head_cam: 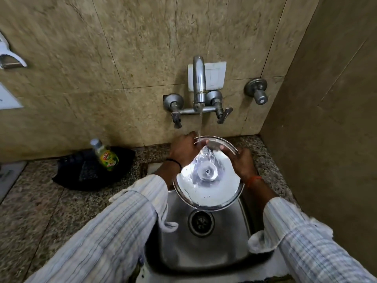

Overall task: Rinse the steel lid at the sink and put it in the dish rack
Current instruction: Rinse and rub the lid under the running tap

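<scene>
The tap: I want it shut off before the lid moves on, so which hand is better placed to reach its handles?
Probably the left hand. It grips the steel lid at its far rim, right beside the stream and just below the tap handles. The right hand sits lower along the side rim, supporting the tilted lid.

sleeves (114, 225): pale blue striped, cuffs rolled | wrists: black band (174, 161), orange thread (253, 179)

White holder (9, 58) cut off at the left edge, bottle (105, 155) label blurred, sink (177, 252) far half hidden behind lid (208, 193), right hand (241, 163) fingers behind its rim
</scene>
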